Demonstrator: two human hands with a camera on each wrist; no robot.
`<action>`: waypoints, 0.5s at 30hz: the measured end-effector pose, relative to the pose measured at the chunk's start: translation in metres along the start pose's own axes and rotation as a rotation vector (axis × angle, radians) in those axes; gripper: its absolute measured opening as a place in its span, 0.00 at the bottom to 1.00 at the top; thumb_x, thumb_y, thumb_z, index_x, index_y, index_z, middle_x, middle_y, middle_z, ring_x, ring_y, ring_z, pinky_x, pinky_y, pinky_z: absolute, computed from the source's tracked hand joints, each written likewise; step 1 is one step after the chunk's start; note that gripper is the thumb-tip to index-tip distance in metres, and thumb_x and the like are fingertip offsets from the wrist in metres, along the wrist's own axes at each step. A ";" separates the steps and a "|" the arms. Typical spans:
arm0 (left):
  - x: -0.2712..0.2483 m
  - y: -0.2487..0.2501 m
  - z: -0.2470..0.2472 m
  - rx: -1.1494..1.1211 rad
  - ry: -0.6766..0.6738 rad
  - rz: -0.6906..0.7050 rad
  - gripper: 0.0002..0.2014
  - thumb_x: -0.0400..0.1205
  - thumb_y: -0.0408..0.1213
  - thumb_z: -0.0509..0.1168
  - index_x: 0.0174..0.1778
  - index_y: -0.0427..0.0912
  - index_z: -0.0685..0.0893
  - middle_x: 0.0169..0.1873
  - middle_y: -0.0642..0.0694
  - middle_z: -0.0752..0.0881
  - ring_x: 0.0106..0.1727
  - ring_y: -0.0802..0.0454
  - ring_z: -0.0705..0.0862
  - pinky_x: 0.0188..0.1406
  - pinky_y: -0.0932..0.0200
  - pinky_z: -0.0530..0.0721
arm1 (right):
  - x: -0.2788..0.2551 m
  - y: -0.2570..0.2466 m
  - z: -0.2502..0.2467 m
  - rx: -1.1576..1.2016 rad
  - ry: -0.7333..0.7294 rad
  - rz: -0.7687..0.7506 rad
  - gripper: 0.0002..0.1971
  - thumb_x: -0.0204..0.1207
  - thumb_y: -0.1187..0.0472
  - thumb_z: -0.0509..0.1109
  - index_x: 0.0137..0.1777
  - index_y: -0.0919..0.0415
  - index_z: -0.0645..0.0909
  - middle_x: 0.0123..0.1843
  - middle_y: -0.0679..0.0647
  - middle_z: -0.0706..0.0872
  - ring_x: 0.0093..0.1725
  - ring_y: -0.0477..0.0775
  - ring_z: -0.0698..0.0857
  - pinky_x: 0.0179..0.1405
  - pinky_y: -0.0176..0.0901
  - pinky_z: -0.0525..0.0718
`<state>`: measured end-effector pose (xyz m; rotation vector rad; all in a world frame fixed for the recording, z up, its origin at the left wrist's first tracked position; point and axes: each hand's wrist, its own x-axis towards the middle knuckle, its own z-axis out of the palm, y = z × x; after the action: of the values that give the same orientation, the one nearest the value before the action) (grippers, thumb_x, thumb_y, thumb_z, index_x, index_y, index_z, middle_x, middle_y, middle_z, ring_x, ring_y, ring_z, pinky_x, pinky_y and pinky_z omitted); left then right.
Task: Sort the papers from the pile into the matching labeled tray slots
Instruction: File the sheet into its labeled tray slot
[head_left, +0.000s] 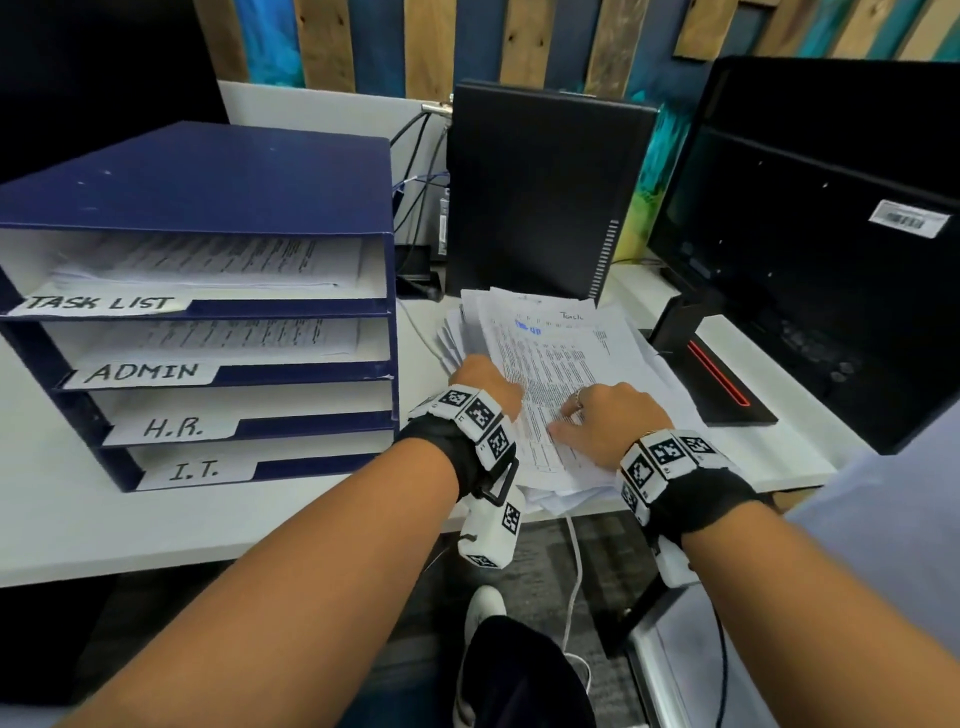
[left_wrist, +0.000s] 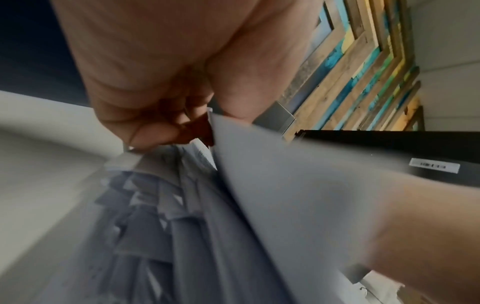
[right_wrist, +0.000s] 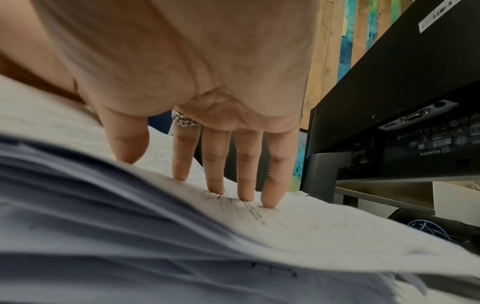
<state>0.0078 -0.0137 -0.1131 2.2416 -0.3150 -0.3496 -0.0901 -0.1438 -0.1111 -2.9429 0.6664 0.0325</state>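
Observation:
A loose pile of printed papers (head_left: 556, 364) lies on the white desk, right of a blue tray rack (head_left: 208, 187) with slots labelled TASK LIST, ADMIN, H.R. and I.T. The top sheet (head_left: 550, 353) carries a handwritten word and a blue mark. My left hand (head_left: 483, 384) pinches the left edge of the top sheet (left_wrist: 272, 185), which is lifted off the fanned pile (left_wrist: 161, 226). My right hand (head_left: 608, 415) lies flat on the sheet; its straight fingers (right_wrist: 270, 193) press the printed page (right_wrist: 311, 226). The two upper slots hold printed sheets.
A black computer case (head_left: 545, 192) stands behind the pile. A black monitor back (head_left: 831, 228) and its stand (head_left: 711, 374) sit close on the right. Cables (head_left: 421, 171) hang between rack and case. The desk's front edge (head_left: 208, 551) lies just below the rack.

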 end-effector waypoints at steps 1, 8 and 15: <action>-0.002 0.001 0.002 0.019 0.022 0.009 0.12 0.83 0.37 0.68 0.58 0.35 0.82 0.49 0.41 0.86 0.49 0.44 0.86 0.41 0.59 0.80 | 0.000 0.001 0.001 0.027 -0.005 -0.002 0.20 0.76 0.36 0.68 0.62 0.43 0.85 0.56 0.49 0.89 0.51 0.53 0.86 0.47 0.44 0.80; -0.029 0.003 0.002 -0.261 0.204 0.218 0.13 0.86 0.28 0.59 0.64 0.39 0.81 0.55 0.46 0.86 0.48 0.54 0.81 0.46 0.64 0.76 | -0.007 0.015 -0.016 0.244 0.138 0.116 0.33 0.82 0.46 0.68 0.83 0.59 0.66 0.84 0.52 0.65 0.78 0.64 0.71 0.77 0.63 0.73; -0.062 -0.009 -0.022 -0.506 0.127 0.218 0.14 0.87 0.31 0.62 0.66 0.45 0.83 0.58 0.52 0.87 0.57 0.53 0.85 0.59 0.57 0.82 | -0.020 0.021 -0.045 0.748 0.378 0.171 0.44 0.79 0.52 0.75 0.86 0.64 0.53 0.83 0.58 0.69 0.80 0.60 0.72 0.80 0.59 0.71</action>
<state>-0.0416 0.0283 -0.0978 1.7050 -0.3551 -0.1474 -0.1178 -0.1598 -0.0679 -2.1746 0.7618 -0.6249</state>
